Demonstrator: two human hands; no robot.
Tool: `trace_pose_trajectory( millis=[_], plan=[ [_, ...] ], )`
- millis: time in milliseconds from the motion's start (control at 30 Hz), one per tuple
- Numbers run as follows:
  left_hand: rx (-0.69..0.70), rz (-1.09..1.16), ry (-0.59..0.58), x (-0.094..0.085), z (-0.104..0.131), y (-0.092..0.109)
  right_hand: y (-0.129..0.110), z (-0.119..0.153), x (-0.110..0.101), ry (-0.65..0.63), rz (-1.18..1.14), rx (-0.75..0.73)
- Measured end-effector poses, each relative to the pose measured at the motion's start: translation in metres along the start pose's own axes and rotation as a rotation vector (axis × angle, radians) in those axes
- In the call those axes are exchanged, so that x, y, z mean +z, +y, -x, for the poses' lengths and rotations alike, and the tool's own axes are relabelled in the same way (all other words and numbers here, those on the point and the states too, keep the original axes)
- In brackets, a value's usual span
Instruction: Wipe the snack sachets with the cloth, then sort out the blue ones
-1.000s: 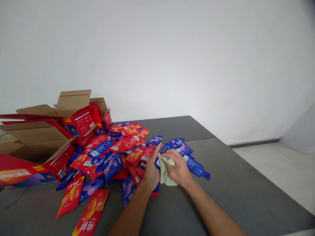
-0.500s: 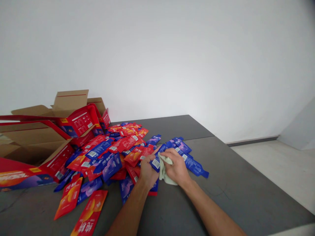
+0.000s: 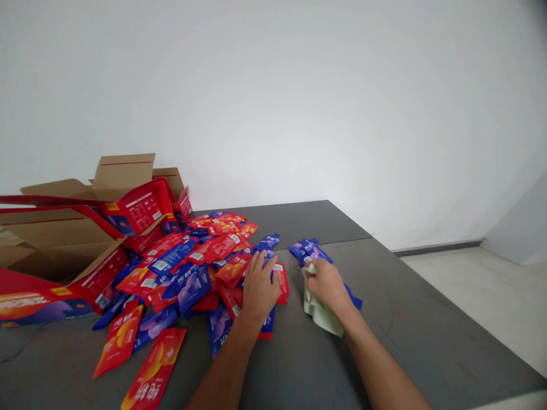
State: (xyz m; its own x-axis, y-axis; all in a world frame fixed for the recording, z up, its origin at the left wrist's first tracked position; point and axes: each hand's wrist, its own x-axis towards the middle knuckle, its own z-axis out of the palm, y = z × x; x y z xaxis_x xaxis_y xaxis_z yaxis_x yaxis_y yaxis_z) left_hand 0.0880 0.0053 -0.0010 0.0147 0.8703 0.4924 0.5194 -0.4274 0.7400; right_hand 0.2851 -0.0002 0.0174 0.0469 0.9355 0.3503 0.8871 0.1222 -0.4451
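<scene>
My left hand (image 3: 260, 287) reaches over the right edge of a heap of red and blue pouches, its fingers apart and curved down near a red pouch (image 3: 281, 282). Pale green cloth (image 3: 322, 316) hangs bunched in my right hand (image 3: 328, 287), which is closed around it. That hand is low over the table, beside a small group of blue pouches (image 3: 310, 249). Another blue pouch (image 3: 354, 296) shows only its end beyond my wrist. Whether a pouch lies under the cloth is hidden.
Red cardboard boxes with open flaps (image 3: 98, 273) stand at the left, next to the heap. Two red pouches (image 3: 154, 367) (image 3: 118, 341) lie at its near side. The grey table (image 3: 410, 330) meets a white wall (image 3: 299, 114) at the back.
My hands have moved apart. The left has let go of the blue pouch it held and returned to the heap; the right has moved rightward with the cloth, beside the blue pouches.
</scene>
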Motion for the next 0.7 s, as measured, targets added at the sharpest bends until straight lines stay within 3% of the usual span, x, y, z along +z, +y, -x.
trace_pose_trajectory(
  millis=[133,267,467,600,700],
  plan=[
    [0.028,-0.456,-0.099,-0.002,0.002,-0.004,0.014,-0.003,-0.011,-0.174,0.245,0.299],
    [0.102,-0.675,-0.131,-0.004,0.004,0.002,0.014,-0.002,-0.009,-0.280,0.241,0.309],
    [0.215,-0.609,-0.202,0.000,0.007,0.005,-0.003,0.002,0.008,-0.289,0.089,0.123],
    [0.337,-0.411,-0.421,0.010,0.012,0.007,-0.009,0.003,0.012,-0.258,-0.080,-0.019],
    [0.345,-0.320,-0.510,0.017,0.017,0.008,-0.006,0.000,0.011,-0.209,-0.168,-0.007]
  ],
)
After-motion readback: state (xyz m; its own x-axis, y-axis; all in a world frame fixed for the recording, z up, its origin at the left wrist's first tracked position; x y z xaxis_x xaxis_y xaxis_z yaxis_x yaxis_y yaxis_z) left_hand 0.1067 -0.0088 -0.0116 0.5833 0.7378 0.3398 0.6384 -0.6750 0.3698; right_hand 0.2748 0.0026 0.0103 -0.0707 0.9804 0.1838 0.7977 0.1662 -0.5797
